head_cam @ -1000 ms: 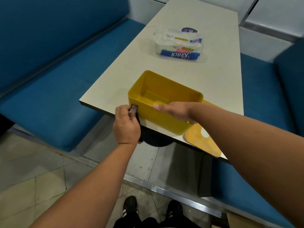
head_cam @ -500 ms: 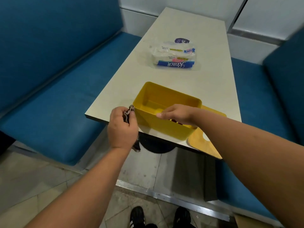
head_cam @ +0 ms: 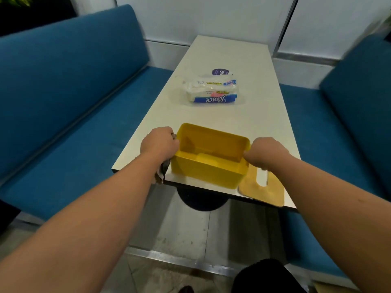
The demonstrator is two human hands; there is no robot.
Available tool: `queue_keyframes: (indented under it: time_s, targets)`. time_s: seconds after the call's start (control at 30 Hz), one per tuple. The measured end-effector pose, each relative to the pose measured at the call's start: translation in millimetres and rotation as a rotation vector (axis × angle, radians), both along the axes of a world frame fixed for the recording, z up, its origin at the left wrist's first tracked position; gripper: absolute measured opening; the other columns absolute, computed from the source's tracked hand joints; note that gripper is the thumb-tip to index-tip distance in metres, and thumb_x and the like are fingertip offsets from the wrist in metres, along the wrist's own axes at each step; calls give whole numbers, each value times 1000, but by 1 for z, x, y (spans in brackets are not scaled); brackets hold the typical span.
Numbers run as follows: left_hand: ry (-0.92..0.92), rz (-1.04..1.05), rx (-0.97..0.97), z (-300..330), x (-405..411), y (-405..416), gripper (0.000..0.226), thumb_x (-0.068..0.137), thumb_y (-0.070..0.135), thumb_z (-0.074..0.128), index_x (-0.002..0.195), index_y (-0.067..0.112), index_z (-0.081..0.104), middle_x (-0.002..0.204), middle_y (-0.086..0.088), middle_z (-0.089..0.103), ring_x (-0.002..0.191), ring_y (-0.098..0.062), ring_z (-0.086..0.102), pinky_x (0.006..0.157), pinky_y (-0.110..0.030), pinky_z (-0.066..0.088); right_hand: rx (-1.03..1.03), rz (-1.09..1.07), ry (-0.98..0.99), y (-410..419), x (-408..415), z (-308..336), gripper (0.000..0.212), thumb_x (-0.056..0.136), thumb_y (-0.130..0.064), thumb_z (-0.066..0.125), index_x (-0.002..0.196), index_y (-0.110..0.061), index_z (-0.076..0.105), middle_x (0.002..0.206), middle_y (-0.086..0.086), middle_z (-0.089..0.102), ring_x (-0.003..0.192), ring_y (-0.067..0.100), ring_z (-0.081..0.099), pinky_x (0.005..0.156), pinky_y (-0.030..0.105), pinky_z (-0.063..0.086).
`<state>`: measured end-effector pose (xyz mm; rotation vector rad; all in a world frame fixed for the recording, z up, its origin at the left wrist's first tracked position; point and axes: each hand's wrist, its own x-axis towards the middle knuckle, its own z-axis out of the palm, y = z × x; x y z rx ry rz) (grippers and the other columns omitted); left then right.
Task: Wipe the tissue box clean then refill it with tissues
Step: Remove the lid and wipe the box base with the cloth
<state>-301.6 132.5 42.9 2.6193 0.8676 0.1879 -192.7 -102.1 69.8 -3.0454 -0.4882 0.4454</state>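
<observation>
An open yellow tissue box (head_cam: pixel 208 173) stands empty at the near edge of the table (head_cam: pixel 222 117). My left hand (head_cam: pixel 159 143) presses a dark cloth (head_cam: pixel 164 169) against the box's left end; the cloth hangs below my wrist. My right hand (head_cam: pixel 266 152) grips the box's right rim. The tan lid (head_cam: pixel 261 190) with a slot lies flat beside the box on the right, partly over the table edge. A clear pack of white tissues (head_cam: pixel 211 92) with a blue label lies further back on the table.
Blue padded benches (head_cam: pixel 69 106) run along both sides of the narrow table. A white wall closes the far end. The table's black pedestal base (head_cam: pixel 202 200) stands on the tiled floor below the near edge.
My left hand with the cloth moved from the box's near-left corner up to its left end. My right hand shifted from the near rim to the right end. The view tilted upward.
</observation>
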Motion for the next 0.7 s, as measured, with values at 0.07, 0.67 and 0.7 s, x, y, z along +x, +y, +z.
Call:
queue_keyframes:
  time_s: [0.07,0.67,0.7]
  targets:
    - [-37,13,-14,0,-2,-2,18,93,27,47,93,17,61,82,-1,57,74,-21,54,57,-29,39,75,-12,71,3,3,-7,23,87,-15,50,71,-4,63,63,11,68,52,22,66,53,28,55]
    - [-158,-34,-421,-8,-45,-73,25,88,40,62,79,18,59,74,2,60,71,-13,57,62,-31,48,69,263,-223,75,93,-12,37,92,-4,46,124,-16,60,113,11,61,95,26,57,75,33,47]
    - [-154,-34,-433,-9,-45,-78,24,88,41,61,81,17,60,76,2,61,72,-14,58,64,-33,50,85,263,-218,77,96,-14,39,92,-4,46,126,-17,59,116,11,61,98,27,57,76,33,47]
